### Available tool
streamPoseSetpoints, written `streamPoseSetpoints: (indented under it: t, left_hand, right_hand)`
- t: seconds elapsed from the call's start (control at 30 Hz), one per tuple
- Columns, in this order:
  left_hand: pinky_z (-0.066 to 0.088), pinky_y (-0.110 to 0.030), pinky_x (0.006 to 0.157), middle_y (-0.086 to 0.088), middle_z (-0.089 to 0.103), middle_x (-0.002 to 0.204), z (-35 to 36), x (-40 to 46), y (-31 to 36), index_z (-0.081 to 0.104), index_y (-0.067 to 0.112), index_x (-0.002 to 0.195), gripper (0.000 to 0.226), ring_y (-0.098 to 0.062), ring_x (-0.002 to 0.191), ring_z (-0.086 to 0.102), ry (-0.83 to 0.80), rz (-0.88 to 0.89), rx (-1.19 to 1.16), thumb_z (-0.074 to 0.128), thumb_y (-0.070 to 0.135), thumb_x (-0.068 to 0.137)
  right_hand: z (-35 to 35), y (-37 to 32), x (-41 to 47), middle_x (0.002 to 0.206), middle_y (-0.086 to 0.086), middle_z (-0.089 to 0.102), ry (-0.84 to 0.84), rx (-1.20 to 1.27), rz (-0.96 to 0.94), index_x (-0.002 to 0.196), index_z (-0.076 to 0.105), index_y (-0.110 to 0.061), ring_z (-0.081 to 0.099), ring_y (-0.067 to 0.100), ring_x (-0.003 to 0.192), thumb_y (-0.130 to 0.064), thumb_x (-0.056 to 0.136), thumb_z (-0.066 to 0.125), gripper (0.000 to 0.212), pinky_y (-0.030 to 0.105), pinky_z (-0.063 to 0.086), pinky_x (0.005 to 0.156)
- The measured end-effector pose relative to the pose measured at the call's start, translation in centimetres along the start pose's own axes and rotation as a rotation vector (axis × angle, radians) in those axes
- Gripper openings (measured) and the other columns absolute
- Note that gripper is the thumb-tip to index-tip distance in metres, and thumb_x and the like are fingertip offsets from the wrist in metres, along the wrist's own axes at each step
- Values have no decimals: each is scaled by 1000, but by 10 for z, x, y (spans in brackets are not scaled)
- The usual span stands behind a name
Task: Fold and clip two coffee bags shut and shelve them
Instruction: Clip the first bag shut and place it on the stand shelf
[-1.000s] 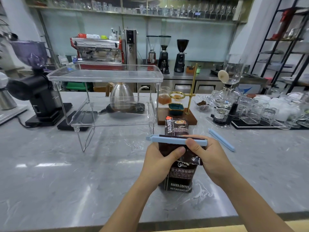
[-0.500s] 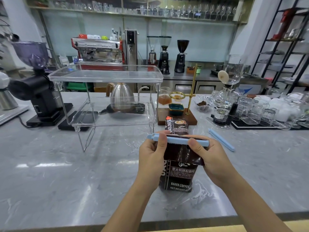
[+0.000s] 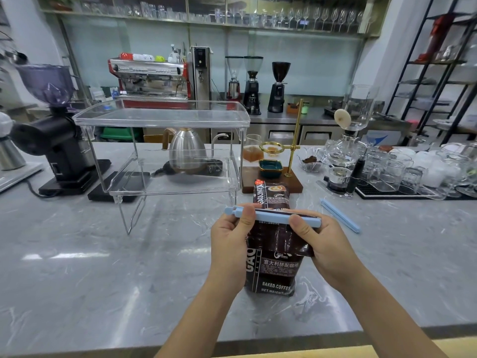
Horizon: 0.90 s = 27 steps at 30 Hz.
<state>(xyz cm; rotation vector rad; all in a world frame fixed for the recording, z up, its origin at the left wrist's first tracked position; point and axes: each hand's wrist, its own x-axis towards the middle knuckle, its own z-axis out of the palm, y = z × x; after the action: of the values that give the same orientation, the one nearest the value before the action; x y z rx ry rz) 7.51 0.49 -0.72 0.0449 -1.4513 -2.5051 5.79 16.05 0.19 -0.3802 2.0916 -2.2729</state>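
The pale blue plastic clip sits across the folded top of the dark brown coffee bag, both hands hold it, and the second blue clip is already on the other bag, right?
Not quite. The head view shows the second blue clip lying loose on the grey marble counter, right of the bags. The rest holds.

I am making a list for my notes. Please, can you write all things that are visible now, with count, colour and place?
coffee bag: 2, dark brown, counter centre, one behind
clip: 2, light blue, one on front bag's top, one lying right
shelf rack: 1, clear, counter left
kettle: 1, steel, behind rack
grinder: 1, black, far left
glasses: several, clear, right
left hand: pinches clip's left end
right hand: pinches clip's right end
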Motion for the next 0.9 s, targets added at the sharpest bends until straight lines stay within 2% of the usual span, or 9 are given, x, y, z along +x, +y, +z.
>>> streamPoseSetpoints:
  t: [0.13, 0.27, 0.4, 0.47, 0.57, 0.63, 0.7, 0.77, 0.9]
  left_hand:
    - [58, -24, 57, -6, 73, 76, 2, 0, -2, 69, -4, 100, 44, -15, 68, 73, 3, 31, -33, 65, 33, 77]
    - [58, -24, 57, -1, 71, 71, 1, 1, -7, 70, -1, 93, 40, -14, 68, 71, 25, 86, 5, 64, 35, 78]
    - [60, -37, 68, -12, 69, 82, 0, 2, -12, 72, 9, 88, 32, -28, 80, 69, 60, 107, 61, 63, 39, 82]
    - [59, -43, 73, -15, 69, 84, 0, 2, -13, 73, 13, 85, 28, -31, 83, 69, 65, 118, 81, 62, 39, 84]
    - [60, -42, 74, -10, 71, 82, -1, 2, -13, 74, 16, 85, 28, -27, 82, 70, 51, 134, 106, 61, 41, 84]
    - [61, -32, 69, -1, 73, 77, -1, 3, -13, 73, 16, 89, 31, -18, 78, 72, 29, 139, 143, 59, 43, 84]
    - [58, -20, 63, 5, 73, 73, -4, 3, -16, 70, 11, 94, 39, -5, 72, 71, -12, 145, 192, 55, 45, 84]
    - [56, -16, 61, 6, 75, 73, -10, 2, -19, 68, 10, 94, 40, 1, 70, 71, -76, 138, 247, 52, 45, 83]
    - [57, -19, 72, 9, 79, 94, -31, -2, -36, 68, 24, 103, 20, -4, 88, 75, -245, 76, 435, 69, 38, 88]
  right_hand:
    - [-2, 2, 1, 109, 32, 67, 8, -7, 6, 100, 77, -23, 63, 49, 108, -53, 64, 77, 47, 70, 46, 94]
    - [-2, 5, 2, 110, 30, 68, 18, -18, 0, 103, 76, -24, 61, 50, 110, -68, 56, 80, 64, 70, 46, 95]
    - [-2, 7, 3, 112, 38, 60, 30, -3, -7, 100, 77, -27, 48, 65, 109, -69, 55, 80, 62, 79, 39, 90]
    - [-1, 8, 2, 111, 38, 60, 41, -12, -13, 99, 77, -28, 48, 64, 109, -68, 56, 80, 58, 78, 39, 90]
    - [-1, 8, 2, 108, 31, 68, 56, -40, -33, 95, 77, -30, 58, 53, 109, -58, 65, 75, 42, 70, 46, 93]
    - [-1, 8, 2, 104, 24, 72, 64, -56, -44, 93, 77, -28, 64, 47, 105, -52, 67, 72, 36, 62, 51, 94]
    - [0, 11, 0, 97, 14, 76, 83, -68, -70, 94, 76, -24, 71, 33, 96, -47, 70, 70, 34, 48, 57, 87]
    - [2, 17, -2, 94, 7, 78, 95, -84, -88, 97, 73, -19, 74, 19, 89, -45, 71, 68, 37, 33, 61, 78]
    - [1, 41, -10, 85, -10, 79, 112, -144, -47, 97, 68, -21, 74, 3, 83, -38, 68, 71, 34, 15, 56, 67]
